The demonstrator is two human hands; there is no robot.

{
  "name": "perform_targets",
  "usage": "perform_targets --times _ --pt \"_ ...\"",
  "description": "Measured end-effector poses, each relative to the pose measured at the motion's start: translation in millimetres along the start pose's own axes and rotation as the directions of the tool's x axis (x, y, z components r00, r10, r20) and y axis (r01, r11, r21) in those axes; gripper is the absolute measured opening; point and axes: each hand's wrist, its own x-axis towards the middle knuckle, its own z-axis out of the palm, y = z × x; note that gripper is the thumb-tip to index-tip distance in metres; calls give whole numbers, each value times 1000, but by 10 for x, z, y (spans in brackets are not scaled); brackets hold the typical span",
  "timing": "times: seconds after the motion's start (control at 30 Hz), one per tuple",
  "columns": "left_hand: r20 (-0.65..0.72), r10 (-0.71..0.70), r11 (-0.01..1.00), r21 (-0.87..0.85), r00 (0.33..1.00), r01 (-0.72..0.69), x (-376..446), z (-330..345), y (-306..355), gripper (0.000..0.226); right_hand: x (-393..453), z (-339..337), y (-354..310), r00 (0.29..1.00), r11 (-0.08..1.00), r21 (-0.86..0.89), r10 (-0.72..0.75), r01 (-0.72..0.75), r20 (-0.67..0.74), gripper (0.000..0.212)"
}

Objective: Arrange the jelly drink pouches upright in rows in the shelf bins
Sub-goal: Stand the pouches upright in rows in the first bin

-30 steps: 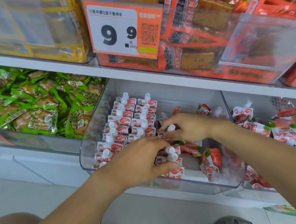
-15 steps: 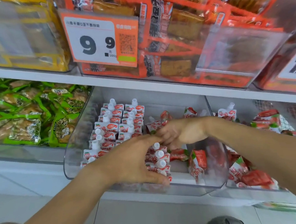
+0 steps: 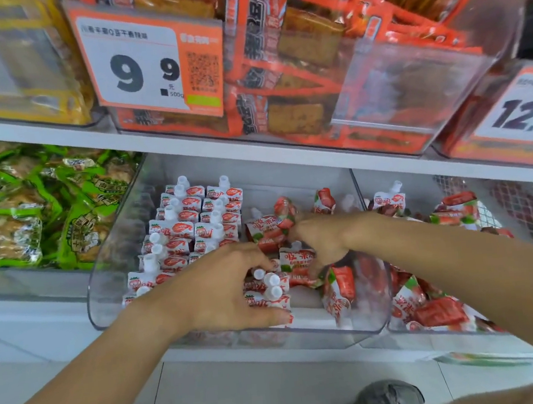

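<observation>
Clear bin (half-filled): both hands grip jelly pouches.

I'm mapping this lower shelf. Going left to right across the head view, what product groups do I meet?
Green snack packs → upright rows of jelly pouches → loose pouches in the same bin → jumbled pouches in the next bin.

Light: bright, even and diffuse, source out of view.
Shadows: faint, soft.
Glare: pale sheen on the clear bin front wall.
Blur: upper packets and frame corners smeared.
Distortion: wide-angle bowing of the shelf edge.
</observation>
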Motion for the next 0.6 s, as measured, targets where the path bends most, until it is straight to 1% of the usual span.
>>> perform_targets --times 0.07,0.1,0.13,0.17,0.27,0.37,0.43,0.5,0.57,0.6 --pt "-3 -3 1000 0 1000 3 -15 -9 12 73 -31 -20 -25 999 999 42 19 -21 30 97" --pt "-4 -3 1000 0 1000 3 -22 -15 21 74 -58 -37 -38 999 997 67 26 -28 33 102" --pt "-5 -4 1000 1 1000 4 -27 -18 26 74 -81 -58 -44 999 995 92 28 -31 29 102" --pt "-11 -1 1000 3 1000 1 -34 -19 30 74 -109 -78 -46 1000 992 120 25 -26 13 97" --pt "-34 11 1000 8 999 -11 -54 -20 33 71 -216 -131 -55 997 982 187 -15 29 -72 67" --pt "-41 17 1000 3 999 -16 -65 -16 29 70 -378 -246 -46 977 978 194 -32 74 -211 43" --pt "-45 18 1000 10 999 -17 -72 -3 25 71 -487 -366 -15 935 977 195 -11 86 -354 37" --pt "-50 16 1000 23 999 -15 -79 11 29 72 -518 -466 14 869 964 247 37 99 -494 38" --pt "-55 18 999 33 998 -16 -82 14 34 73 -441 -448 -18 821 937 317 64 146 -567 38" --pt "-58 20 999 33 998 -18 -83 12 36 74 -366 -385 -55 824 921 346 52 178 -564 37"
